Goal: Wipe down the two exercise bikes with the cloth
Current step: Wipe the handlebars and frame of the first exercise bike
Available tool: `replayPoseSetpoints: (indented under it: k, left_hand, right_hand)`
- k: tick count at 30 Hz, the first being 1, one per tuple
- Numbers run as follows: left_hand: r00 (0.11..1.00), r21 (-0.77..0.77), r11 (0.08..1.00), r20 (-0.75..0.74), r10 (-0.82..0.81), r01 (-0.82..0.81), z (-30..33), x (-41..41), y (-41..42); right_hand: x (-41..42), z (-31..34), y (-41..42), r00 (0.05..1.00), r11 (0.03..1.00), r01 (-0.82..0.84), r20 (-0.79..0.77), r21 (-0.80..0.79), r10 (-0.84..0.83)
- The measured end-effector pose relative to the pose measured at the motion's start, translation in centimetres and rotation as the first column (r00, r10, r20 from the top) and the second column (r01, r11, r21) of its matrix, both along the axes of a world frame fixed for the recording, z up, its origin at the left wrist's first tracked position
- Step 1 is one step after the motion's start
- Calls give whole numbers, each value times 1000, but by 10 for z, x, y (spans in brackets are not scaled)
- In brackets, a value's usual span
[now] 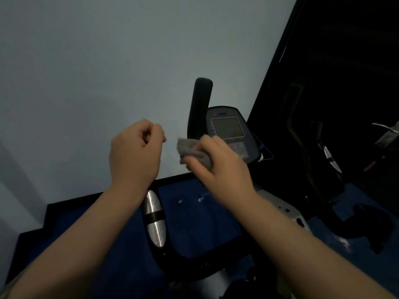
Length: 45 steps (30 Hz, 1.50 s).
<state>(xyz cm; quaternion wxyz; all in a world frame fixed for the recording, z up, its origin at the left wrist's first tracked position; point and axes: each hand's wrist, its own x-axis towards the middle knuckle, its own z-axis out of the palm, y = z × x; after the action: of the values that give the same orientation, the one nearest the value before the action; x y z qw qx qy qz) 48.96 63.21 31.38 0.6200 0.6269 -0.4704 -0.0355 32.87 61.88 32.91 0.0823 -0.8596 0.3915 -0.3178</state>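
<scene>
An exercise bike stands right below me, with a black upright handlebar grip (199, 106), a console with a grey screen (227, 128) and a silver pulse sensor (154, 219) on the curved bar. My right hand (218, 167) grips a crumpled grey cloth (192, 151) against the base of the upright grip, just left of the console. My left hand (136, 152) hovers left of the cloth with its fingers curled, holding nothing. A second bike (328, 156) shows dimly in the dark at the right.
A pale wall (108, 72) fills the view ahead, close behind the handlebars. Blue floor matting (194, 212) with a black edge lies underneath. A dark doorway or panel (345, 61) takes up the right side.
</scene>
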Motion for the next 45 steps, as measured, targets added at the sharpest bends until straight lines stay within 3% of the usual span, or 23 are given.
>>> replayPoseSetpoints:
  k: [3, 5, 10, 17, 21, 25, 29, 31, 35, 37, 42, 43, 45]
  left_hand:
    - [1000, -3, 1000, 7, -3, 3, 0, -1, 0]
    - [1000, 5, 1000, 17, 3, -3, 0, -2, 0]
    - [999, 20, 1000, 39, 18, -19, 0, 0, 0]
    - [998, 14, 999, 55, 31, -32, 0, -1, 1]
    - [998, 29, 999, 50, 42, -43, 0, 0, 0]
    - [999, 29, 1000, 39, 1, -2, 0, 1, 1]
    - [999, 26, 1000, 41, 9, -10, -1, 0, 1]
    - [999, 22, 1000, 46, 14, -15, -1, 0, 1]
    - [999, 5, 1000, 35, -5, 4, 1, 1, 1]
    - [1000, 1, 1000, 29, -11, 11, 1, 2, 2]
    - [999, 1, 1000, 29, -16, 16, 1, 1, 2]
    - [999, 1, 1000, 31, -16, 16, 2, 0, 2]
    - [1000, -2, 1000, 26, -13, 13, 2, 1, 1]
  right_hand:
    - [-32, -19, 9, 999, 997, -50, 10, -62, 51]
    - [-41, -15, 0, 995, 996, -86, 40, -15, 87]
    - [15, 10, -30, 964, 1000, -24, 265, -15, 27]
    - [-28, -10, -11, 973, 978, -162, 188, 130, 136]
    - [-1, 12, -27, 919, 989, -99, 391, 112, 47]
    - [17, -3, -23, 977, 1000, 7, 212, 14, -10]
    - [-25, -11, -12, 978, 987, -83, 200, 136, 55]
    - [-21, 4, -23, 957, 985, -82, 290, 149, 36]
    - [30, 27, -45, 814, 996, 51, 574, 79, -87]
    - [33, 10, -41, 862, 996, 0, 505, 86, -43]
    - [-34, 3, -29, 970, 855, -195, 223, 480, 96]
    - [-38, 12, -34, 974, 864, -182, 206, 469, 93]
    - [-25, 26, -46, 944, 910, -146, 329, 387, 12]
